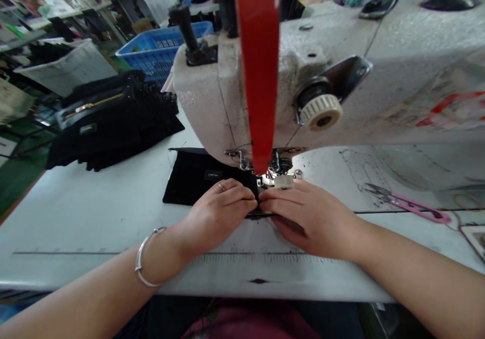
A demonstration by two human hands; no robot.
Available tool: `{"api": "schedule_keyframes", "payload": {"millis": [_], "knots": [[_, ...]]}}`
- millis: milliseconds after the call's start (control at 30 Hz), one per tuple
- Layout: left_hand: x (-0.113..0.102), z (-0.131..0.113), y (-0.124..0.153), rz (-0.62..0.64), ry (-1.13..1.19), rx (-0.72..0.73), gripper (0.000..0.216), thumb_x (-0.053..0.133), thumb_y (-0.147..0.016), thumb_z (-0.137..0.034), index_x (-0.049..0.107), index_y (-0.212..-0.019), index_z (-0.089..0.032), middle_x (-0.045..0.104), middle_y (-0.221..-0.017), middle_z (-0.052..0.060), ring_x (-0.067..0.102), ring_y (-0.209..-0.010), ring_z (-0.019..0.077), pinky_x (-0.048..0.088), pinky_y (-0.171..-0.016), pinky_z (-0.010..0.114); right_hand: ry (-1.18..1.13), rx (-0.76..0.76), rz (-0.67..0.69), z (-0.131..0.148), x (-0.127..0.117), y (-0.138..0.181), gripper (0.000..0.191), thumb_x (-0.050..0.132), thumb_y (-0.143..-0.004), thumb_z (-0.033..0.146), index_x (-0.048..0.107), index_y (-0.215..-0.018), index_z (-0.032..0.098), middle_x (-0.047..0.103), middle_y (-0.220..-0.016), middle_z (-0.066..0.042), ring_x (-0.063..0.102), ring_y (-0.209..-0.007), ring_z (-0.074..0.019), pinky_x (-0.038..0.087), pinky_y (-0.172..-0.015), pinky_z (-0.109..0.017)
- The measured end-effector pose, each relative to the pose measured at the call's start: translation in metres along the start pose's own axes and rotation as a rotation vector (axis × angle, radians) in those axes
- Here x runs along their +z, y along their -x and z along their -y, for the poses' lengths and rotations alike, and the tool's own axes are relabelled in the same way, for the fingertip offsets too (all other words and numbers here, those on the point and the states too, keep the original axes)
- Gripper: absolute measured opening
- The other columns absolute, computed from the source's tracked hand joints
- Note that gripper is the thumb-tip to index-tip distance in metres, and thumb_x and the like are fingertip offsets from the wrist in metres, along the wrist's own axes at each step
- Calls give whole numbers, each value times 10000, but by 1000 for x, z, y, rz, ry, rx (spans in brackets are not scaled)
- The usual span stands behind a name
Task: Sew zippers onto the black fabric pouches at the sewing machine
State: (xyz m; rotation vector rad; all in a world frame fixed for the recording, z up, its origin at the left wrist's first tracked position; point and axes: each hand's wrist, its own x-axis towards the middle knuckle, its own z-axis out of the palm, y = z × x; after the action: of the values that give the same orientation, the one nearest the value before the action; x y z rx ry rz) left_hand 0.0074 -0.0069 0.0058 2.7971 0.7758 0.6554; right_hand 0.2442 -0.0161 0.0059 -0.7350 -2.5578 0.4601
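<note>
A black fabric piece with a small label lies flat under the head of a white sewing machine. My left hand, wearing a ring and a silver bracelet, presses its curled fingers on the fabric's near right edge. My right hand meets it fingertip to fingertip, pinching the same fabric edge just in front of the presser foot. A red strip hangs down the front of the machine and hides part of the needle area.
Pink-handled thread snips lie on the table to the right. A pile of black zippered pieces sits at the back left, with a blue basket behind it. A ruler scale runs along the table's near edge.
</note>
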Motion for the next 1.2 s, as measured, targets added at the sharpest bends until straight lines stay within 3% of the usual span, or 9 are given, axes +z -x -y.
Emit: {"api": "schedule_keyframes", "payload": {"millis": [100,233,433,633,867,1200], "knots": [[-2,2,6,26,-28,64,198,502,-941,-94,641,-1081,-115,694,-1038,81,639,-998,185,547,-913,359,-2,-4,13,1,2,2,300,484,-924,154,601,-1200,166,648,-1210,-89,590,-1072,-226,459,-908,-415],[-9,5,12,35,-36,185,240,500,-943,-84,611,-1156,-72,693,-1140,112,624,-1116,200,542,-992,353,-4,19,18,3,2,0,270,509,-908,152,627,-1151,156,659,-1195,-83,603,-1055,-230,459,-911,-420],[-13,11,3,31,-92,197,224,447,-980,-116,630,-1108,-97,724,-1085,81,662,-1054,177,563,-963,334,48,65,27,3,1,-2,273,497,-921,202,629,-1156,154,657,-1176,-108,604,-1038,-257,467,-879,-449],[-11,22,-5,33,-103,118,244,424,-988,-111,657,-1059,-120,726,-1077,63,679,-1003,160,569,-918,301,179,148,44,1,3,-6,313,510,-910,237,627,-1188,151,633,-1126,-122,563,-1024,-303,468,-845,-470],[-5,39,-11,-4,-193,74,249,454,-979,-138,698,-1015,-175,738,-1036,28,676,-1006,133,536,-944,262,253,177,-16,-1,7,-15,299,525,-898,239,651,-1147,132,651,-1023,-107,568,-921,-285,471,-794,-437],[2,54,-12,-41,-233,-33,252,486,-965,-195,734,-1003,-216,754,-1008,16,697,-934,174,550,-852,296,265,201,28,-4,9,-16,324,514,-911,263,631,-1194,155,647,-1000,-80,558,-918,-270,433,-798,-414]]}}
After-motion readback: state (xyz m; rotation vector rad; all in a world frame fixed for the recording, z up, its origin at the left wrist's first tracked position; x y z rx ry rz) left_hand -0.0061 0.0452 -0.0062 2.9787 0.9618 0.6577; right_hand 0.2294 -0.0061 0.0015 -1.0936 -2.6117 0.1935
